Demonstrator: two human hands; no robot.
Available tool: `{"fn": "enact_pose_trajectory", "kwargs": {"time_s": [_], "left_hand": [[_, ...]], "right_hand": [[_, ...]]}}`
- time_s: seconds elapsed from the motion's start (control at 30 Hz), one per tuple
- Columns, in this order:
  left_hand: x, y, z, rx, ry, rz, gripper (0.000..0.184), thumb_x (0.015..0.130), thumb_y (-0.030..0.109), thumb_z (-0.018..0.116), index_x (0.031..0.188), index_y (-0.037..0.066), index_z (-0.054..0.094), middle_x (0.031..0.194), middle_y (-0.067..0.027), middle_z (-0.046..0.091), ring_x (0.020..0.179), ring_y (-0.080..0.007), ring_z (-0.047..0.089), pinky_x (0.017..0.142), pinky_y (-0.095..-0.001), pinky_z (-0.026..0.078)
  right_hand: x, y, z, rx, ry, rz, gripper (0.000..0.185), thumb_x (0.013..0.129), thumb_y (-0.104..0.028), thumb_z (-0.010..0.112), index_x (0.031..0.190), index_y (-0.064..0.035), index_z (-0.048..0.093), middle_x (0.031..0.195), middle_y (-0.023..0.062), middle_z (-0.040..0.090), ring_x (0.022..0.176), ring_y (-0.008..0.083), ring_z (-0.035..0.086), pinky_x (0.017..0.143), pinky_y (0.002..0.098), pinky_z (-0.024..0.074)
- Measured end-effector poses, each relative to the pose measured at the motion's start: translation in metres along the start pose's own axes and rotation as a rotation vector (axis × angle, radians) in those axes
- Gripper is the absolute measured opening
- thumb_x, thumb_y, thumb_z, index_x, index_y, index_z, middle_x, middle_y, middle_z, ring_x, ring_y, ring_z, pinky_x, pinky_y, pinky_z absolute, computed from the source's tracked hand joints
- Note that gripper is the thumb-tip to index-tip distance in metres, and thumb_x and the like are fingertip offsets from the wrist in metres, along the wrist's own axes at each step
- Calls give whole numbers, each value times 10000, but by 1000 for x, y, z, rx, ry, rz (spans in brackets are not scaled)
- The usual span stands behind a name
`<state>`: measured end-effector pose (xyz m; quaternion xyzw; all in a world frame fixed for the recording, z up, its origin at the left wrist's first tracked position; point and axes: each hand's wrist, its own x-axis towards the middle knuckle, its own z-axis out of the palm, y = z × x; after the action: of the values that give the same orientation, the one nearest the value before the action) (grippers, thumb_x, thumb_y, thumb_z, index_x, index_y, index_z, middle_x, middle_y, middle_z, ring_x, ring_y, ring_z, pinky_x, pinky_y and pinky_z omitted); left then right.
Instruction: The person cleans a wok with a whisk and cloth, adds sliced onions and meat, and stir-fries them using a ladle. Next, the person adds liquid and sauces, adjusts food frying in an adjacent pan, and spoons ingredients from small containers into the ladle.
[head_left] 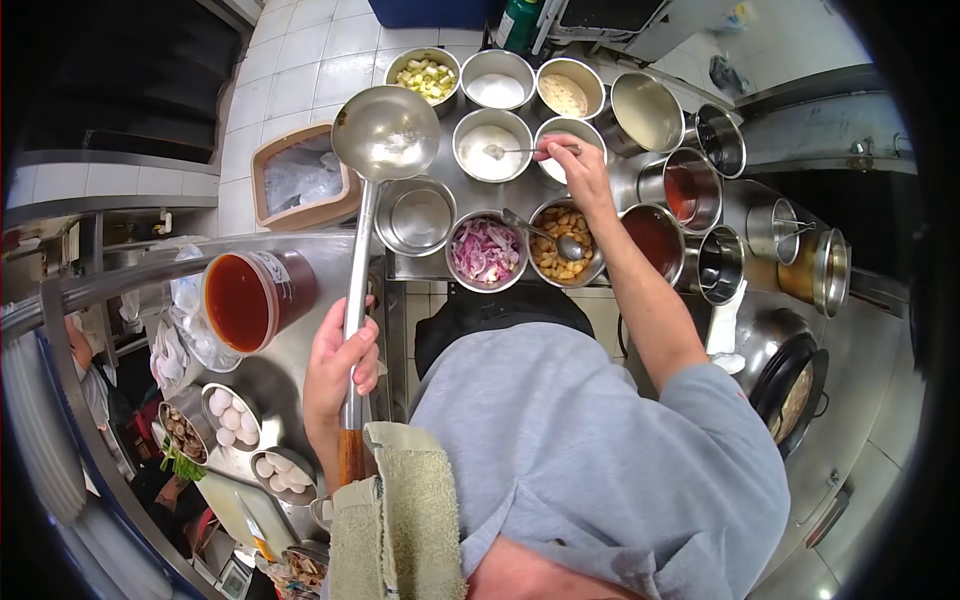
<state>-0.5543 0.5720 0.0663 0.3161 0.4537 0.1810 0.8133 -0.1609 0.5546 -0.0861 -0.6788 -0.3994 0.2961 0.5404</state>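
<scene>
My left hand (340,355) is wrapped around the steel handle of a large ladle (385,135), its bowl raised at the upper left. Between the fingers of my right hand (578,165) is the handle of a small spoon (525,151). The spoon's tip is over or in the white granular stuff (485,135) in a steel pot. Partly behind my right hand stands another pot (568,124) with white contents. Closer to me are sliced purple onions (485,252) and brown chunks (555,262) with a metal spoon (570,248) resting on them.
Diced pale-green pieces (425,78) fill a pot at the back. Pots of red sauce (683,195) and dark liquid stand on the right, near a black wok (790,385). At left are a tub of red-orange sauce (238,300), eggs (233,418) and a lined bin (270,205).
</scene>
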Motion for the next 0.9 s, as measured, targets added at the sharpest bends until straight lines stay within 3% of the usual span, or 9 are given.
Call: {"fn": "enact_pose_trajectory", "kwargs": {"time_s": [0.2,0.47,0.5,0.73,0.8,0.87,0.9], "left_hand": [[0,-7,9,-14,30,25,426,907,39,554,1304,3,403,853,-20,486,467,-28,393,366,-181,344],[-2,-10,14,-35,57,41,414,908,41,556,1295,4,413,835,-15,480,466,-30,391,371,-184,346],[-2,-9,15,-23,60,33,414,909,43,559,1295,5,413,833,-16,481,468,-31,390,372,-186,344],[5,-10,18,-42,-45,-14,397,917,48,564,1286,10,422,842,-20,487,486,-33,394,374,-190,337],[8,-9,19,-65,-73,-26,388,918,45,563,1279,9,425,851,-22,490,487,-34,395,374,-191,336],[10,-6,20,-57,-98,-53,389,917,41,562,1280,9,426,860,-25,493,486,-35,395,374,-191,334],[12,-5,20,-52,-107,-53,389,917,41,562,1280,9,426,860,-25,493,486,-35,395,374,-191,334]], "right_hand": [[8,14,-1,68,0,97,312,886,-241,531,933,25,688,819,96,734,837,159,654,811,279,465],[8,-1,-25,285,76,188,247,866,-151,556,937,58,665,854,168,713,866,211,695,855,284,468],[8,-6,-32,286,50,189,250,885,-139,556,980,69,656,945,161,697,855,236,693,876,323,487],[7,-91,-29,465,-28,117,252,905,-142,547,1020,63,637,990,186,695,879,242,684,939,354,462],[12,-103,-18,352,-90,80,246,918,-153,548,999,50,661,1023,183,690,968,255,662,941,353,461],[11,-111,-8,-570,-31,-623,219,921,-145,560,961,23,695,1059,170,684,1089,262,613,915,352,474],[5,-124,-7,-534,-26,-586,191,915,-132,573,932,-9,719,1091,161,678,1165,267,568,931,362,460]]}}
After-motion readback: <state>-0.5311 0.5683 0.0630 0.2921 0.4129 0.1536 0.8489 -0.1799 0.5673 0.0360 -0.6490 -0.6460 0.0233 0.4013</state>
